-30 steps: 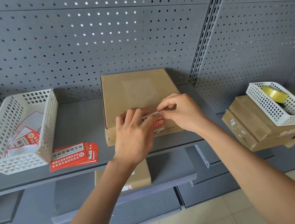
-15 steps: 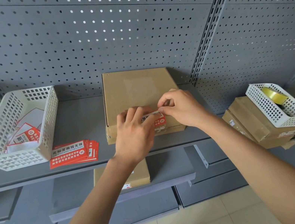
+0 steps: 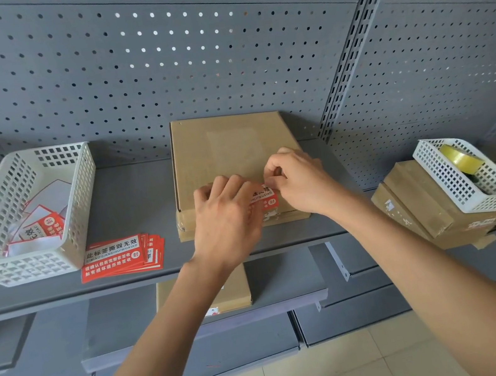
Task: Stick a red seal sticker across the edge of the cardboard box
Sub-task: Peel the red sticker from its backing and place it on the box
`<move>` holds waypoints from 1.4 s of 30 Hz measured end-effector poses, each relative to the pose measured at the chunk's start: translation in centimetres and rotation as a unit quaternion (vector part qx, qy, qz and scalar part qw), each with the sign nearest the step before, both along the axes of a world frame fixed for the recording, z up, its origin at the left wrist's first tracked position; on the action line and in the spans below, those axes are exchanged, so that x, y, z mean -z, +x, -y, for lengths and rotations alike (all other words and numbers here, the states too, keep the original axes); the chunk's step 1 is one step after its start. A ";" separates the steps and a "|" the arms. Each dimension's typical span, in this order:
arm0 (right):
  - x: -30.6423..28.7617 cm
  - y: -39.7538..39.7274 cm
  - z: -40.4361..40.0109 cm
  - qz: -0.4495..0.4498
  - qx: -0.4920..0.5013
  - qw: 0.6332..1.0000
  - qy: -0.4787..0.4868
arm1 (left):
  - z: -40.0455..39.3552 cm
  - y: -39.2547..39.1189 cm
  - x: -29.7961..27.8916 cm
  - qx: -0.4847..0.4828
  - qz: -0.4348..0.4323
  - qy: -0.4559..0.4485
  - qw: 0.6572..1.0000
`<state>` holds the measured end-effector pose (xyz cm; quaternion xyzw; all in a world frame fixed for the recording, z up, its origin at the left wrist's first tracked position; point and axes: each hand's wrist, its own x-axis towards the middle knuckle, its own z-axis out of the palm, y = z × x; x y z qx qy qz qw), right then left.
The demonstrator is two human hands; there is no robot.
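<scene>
Sticker (image 3: 264,199), thin, limp and tacky, sits at the near top edge of the cardboard box (image 3: 227,155), left hand (image 3: 229,221) and right hand (image 3: 299,178) pinching its ends; best held by corners.

Shelf (image 3: 140,187) bare between white basket (image 3: 82,197) and cardboard box (image 3: 226,148); sticker stack (image 3: 121,256) blocks front edge there.

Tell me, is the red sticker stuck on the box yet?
Nearly. The red sticker already sits at the front edge of the cardboard box, folding onto its front face. The left hand and right hand are both on it, pinching and pressing. What's left: smoothing it flat and letting go.
</scene>
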<state>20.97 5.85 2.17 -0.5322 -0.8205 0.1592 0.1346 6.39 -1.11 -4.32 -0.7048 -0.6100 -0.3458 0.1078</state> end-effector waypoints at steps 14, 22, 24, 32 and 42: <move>0.1 0.2 0.4 0.023 -0.019 1.000 0.004 | -2.0 -0.3 -2.7 -0.010 0.115 -0.101 0.988; 0.2 0.5 0.7 -0.047 -0.007 0.999 -0.008 | -1.9 -0.3 -2.5 -0.014 0.095 -0.101 0.990; 0.2 0.6 0.9 -0.085 -0.008 0.996 -0.012 | -1.9 -0.3 -2.4 -0.014 0.092 -0.100 0.991; 1.2 0.9 1.1 -0.091 -0.017 0.996 0.019 | -1.7 -0.8 -2.3 0.010 0.087 -0.099 0.991; 1.7 1.2 1.2 -0.124 -0.016 0.992 0.027 | -1.5 -1.6 -1.8 0.033 0.074 -0.095 0.992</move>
